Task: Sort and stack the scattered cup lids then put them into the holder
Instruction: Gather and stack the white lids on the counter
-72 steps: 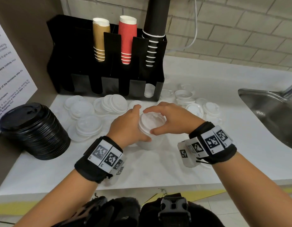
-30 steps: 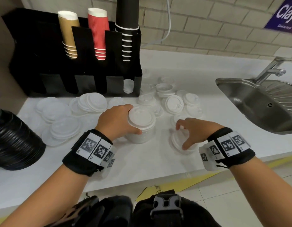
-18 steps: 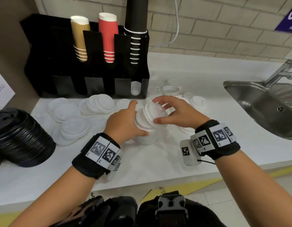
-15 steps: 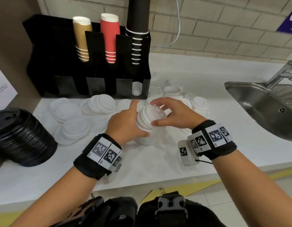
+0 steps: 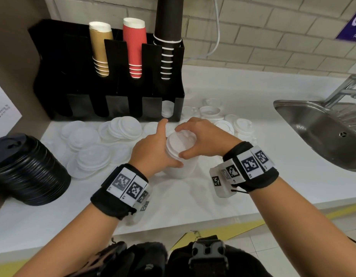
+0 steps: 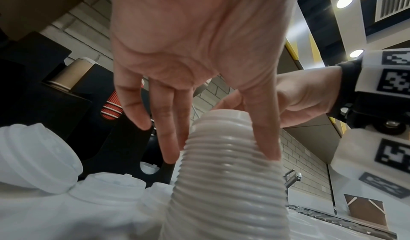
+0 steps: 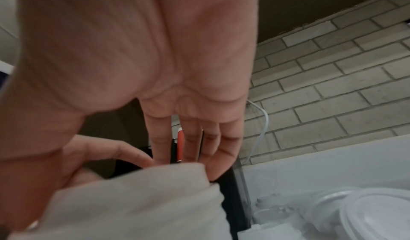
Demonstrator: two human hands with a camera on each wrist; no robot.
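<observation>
A tall stack of white lids (image 5: 181, 164) stands on the counter in the middle of the head view. My left hand (image 5: 157, 150) grips its left side, thumb in front and fingers behind; the left wrist view shows them along the ribbed stack (image 6: 226, 182). My right hand (image 5: 199, 138) pinches the top lid (image 5: 182, 139) by its rim, thumb near and fingers far, holding it on the stack. The right wrist view shows that lid (image 7: 144, 200) blurred under the fingers (image 7: 199, 147). The black holder (image 5: 113, 92) stands behind, one lower slot holding white lids (image 5: 167, 108).
Loose white lids lie left of the stack (image 5: 93, 154) and behind it to the right (image 5: 223, 120). A pile of black lids (image 5: 27, 170) sits at the far left. Brown, red and black cups fill the holder's top. A steel sink (image 5: 323, 132) is at the right.
My right hand took a lid from the counter to the right, carried it over and now holds it on top of the stack. The left hand kept its grip on the stack.
</observation>
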